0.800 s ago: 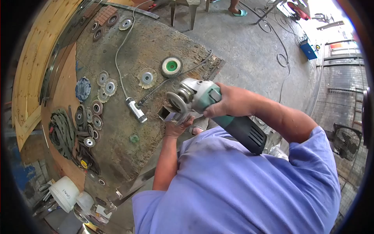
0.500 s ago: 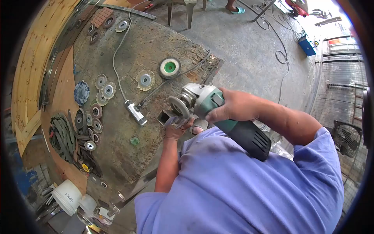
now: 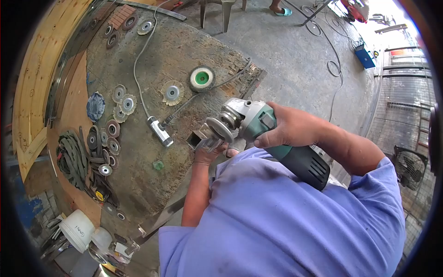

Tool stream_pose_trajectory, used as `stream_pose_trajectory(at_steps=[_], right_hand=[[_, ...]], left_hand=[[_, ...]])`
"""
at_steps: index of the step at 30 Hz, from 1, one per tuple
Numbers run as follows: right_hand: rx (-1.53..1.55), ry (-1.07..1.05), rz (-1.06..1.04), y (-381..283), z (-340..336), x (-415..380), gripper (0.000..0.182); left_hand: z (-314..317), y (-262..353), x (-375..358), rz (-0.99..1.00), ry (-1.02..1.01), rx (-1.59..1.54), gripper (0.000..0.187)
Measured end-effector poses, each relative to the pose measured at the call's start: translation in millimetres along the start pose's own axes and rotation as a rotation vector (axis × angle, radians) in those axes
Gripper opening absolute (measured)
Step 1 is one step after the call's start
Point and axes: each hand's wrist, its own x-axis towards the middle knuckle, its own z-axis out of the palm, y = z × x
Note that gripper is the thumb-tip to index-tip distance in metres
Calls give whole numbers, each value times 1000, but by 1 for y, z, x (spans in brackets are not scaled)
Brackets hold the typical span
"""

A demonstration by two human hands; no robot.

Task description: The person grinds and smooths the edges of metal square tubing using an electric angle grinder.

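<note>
My right hand (image 3: pixel 290 127) is wrapped round the green and black angle grinder (image 3: pixel 256 122), near its metal head. The grinder's round disc (image 3: pixel 220 129) hangs beside a small square metal tube piece (image 3: pixel 197 137) at the table's edge. My left hand (image 3: pixel 208 154) grips this metal piece from below, its fingers partly hidden by the metal and the disc. Whether the disc touches the metal I cannot tell. Beyond them on the worn table (image 3: pixel 138 180) lie a green-centred wheel (image 3: pixel 202 78), a flap disc (image 3: pixel 173 93) and a white and black cylindrical tool (image 3: pixel 160 132).
Several discs (image 3: pixel 128 105) and a heap of dark cloth strips (image 3: pixel 71 159) lie at the left. A white bucket (image 3: pixel 77 231) stands lower left. Cables cross the table and floor. A fan (image 3: pixel 408 166) stands right. A person's foot (image 3: pixel 277 8) and a blue box (image 3: pixel 364 56) show beyond.
My right hand and the grinder have moved slightly right, drawing the disc a little away from my left hand. My left hand still holds the metal piece in nearly the same place.
</note>
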Motion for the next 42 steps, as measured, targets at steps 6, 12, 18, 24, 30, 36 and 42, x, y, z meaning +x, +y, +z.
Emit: stream_pose_trajectory(at_steps=[6, 12, 18, 24, 30, 36, 42], right_hand=[[33, -51, -72, 8, 7, 37, 86], [-143, -31, -12, 8, 3, 33, 87], [45, -75, -6, -1, 6, 37, 81], [-12, -82, 45, 22, 7, 4, 81], [97, 0, -35, 30, 10, -5, 84], [14, 7, -73, 26, 20, 26, 79], [32, 9, -115, 30, 22, 21, 77]], left_hand=[[-5, 24, -1, -87, -11, -68, 53], [-6, 35, -2, -104, 12, 2, 47], [-11, 47, 3, -116, -68, -237, 58], [-21, 79, 3, 0, 150, 63, 66], [-24, 93, 1, 145, 215, 164, 58], [-11, 57, 1, 36, 161, -172, 49], [-23, 92, 3, 114, 261, 12, 49]])
